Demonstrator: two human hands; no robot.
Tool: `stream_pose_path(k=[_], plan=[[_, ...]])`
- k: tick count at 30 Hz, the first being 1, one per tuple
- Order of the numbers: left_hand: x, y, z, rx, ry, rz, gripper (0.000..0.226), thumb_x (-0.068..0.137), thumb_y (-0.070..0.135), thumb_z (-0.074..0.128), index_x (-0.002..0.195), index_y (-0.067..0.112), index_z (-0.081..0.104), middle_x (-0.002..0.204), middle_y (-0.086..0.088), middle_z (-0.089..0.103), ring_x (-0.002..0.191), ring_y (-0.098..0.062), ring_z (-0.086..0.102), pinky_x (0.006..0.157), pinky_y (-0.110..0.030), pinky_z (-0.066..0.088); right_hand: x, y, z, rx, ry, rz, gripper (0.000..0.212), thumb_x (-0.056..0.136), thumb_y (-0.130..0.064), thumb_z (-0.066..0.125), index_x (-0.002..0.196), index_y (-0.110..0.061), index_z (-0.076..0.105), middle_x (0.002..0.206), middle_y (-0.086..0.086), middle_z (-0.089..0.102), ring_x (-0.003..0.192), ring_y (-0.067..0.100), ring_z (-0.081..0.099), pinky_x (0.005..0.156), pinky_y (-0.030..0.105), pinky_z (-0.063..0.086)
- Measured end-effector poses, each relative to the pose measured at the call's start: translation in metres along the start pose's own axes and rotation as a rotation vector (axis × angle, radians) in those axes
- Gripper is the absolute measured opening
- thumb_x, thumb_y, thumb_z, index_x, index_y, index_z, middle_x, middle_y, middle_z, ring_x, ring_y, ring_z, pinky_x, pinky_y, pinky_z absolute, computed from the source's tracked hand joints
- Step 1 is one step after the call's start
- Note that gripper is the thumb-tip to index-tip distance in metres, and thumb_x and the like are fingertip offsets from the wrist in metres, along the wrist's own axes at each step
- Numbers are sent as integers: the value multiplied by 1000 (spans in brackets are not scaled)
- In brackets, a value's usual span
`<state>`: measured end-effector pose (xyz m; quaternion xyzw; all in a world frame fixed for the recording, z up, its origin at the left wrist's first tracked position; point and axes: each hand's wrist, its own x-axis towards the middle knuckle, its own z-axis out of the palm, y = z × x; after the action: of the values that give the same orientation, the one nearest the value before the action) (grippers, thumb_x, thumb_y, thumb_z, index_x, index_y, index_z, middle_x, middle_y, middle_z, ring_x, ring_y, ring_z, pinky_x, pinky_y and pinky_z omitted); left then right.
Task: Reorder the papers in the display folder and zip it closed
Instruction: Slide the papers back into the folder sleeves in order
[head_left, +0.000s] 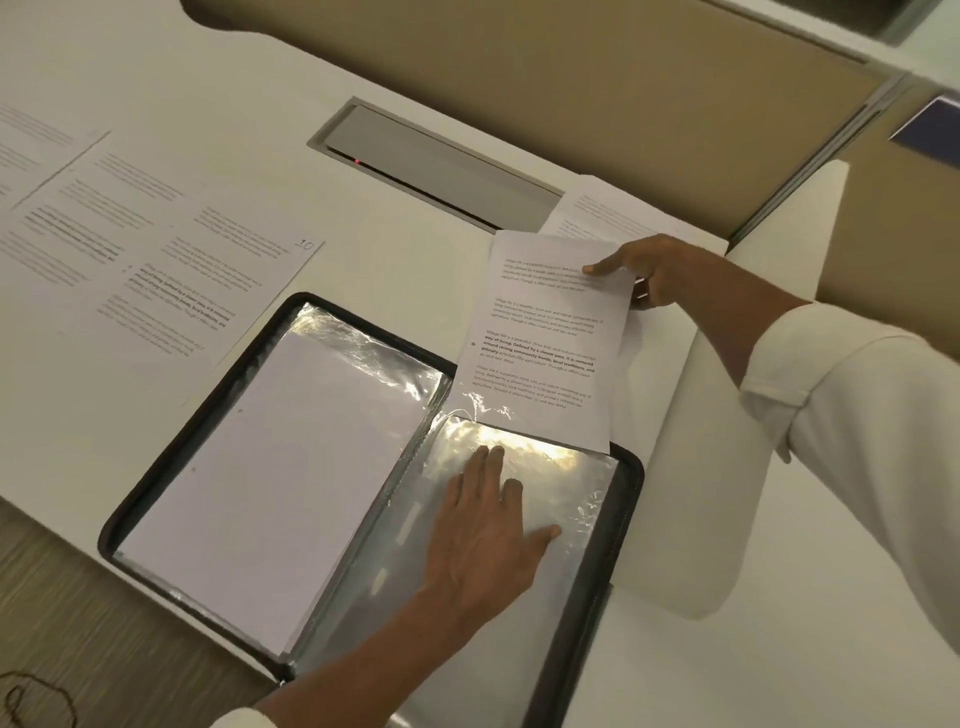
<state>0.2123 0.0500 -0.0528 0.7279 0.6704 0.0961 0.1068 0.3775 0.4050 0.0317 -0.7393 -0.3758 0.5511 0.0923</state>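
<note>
Glossy, crinkled clear plastic sleeves (524, 499) fill the dark cloth-edged display folder (626, 499); matt printed paper sheet (540, 353); smooth white desk (415, 260); brushed metal cable flap (441, 161).

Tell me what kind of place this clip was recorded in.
Probably an office workstation: a white desk with a built-in cable hatch, a tan partition panel behind it, and printed sheets laid out beside an open display folder.

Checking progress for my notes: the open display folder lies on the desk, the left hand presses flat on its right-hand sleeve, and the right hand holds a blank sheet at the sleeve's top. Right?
Not quite: the sheet in the right hand is printed with text, not blank, as the head view shows. The rest stands.
</note>
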Motion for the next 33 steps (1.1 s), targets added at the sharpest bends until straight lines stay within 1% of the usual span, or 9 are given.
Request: stream_pose_path(k=[3,6,9,12,15,19,22,31,33], plan=[[32,-19,-13,-151,105,8,41,96,55,66,99,14,74,127,-8,66,123,-31,57,98,-50,53,-6,10,5,74,7,41,51,73,-12,95,113,-12,64,110,8,72,101,28,70,89,43,59],[80,-46,-36,-321,172,-156,25,92,43,77,86,19,70,101,-1,68,105,-28,59,88,-44,50,-9,20,10,119,35,70,46,73,-10,94,107,-12,64,106,9,73,96,28,71,79,42,58],[137,-79,-54,-312,75,-256,25,96,43,73,97,18,71,103,-4,70,106,-29,59,93,-45,47,-12,36,13,161,68,122,39,76,-8,91,106,-12,65,107,9,74,95,27,72,74,40,57],[192,-106,-61,-316,-75,-298,40,96,45,73,115,11,66,116,-10,69,111,-32,63,97,-45,51,-17,51,15,258,88,167,35,82,-6,87,110,-10,68,110,9,75,96,26,73,74,39,58],[231,-121,-60,-332,-191,-322,50,94,45,76,124,7,60,122,-11,66,111,-32,65,92,-42,52,-25,63,19,351,85,197,16,90,-6,80,98,-7,67,103,9,73,85,24,70,64,38,55],[259,-126,-60,-566,-339,-451,44,84,44,87,97,4,73,94,-12,79,82,-29,78,77,-39,64,-32,78,23,464,153,175,14,91,-6,80,94,-7,66,94,10,71,80,23,68,64,39,55],[260,-122,-59,-573,-358,-473,40,80,40,91,89,6,72,75,-6,77,65,-23,77,75,-45,68,-35,91,26,521,187,144,27,90,-8,81,115,-7,72,112,11,74,87,24,71,64,39,56],[261,-103,-62,-708,-459,-452,33,79,26,95,92,8,70,83,-6,75,71,-21,76,60,-33,65,-41,100,32,616,248,54,32,93,-7,77,125,-10,72,119,11,75,100,26,71,76,41,59],[264,-101,-62,-733,-472,-466,36,76,20,98,92,7,68,87,-6,74,76,-22,76,65,-35,66,-41,97,34,612,245,33,33,94,-7,76,126,-9,72,119,11,75,99,25,71,77,41,59]])
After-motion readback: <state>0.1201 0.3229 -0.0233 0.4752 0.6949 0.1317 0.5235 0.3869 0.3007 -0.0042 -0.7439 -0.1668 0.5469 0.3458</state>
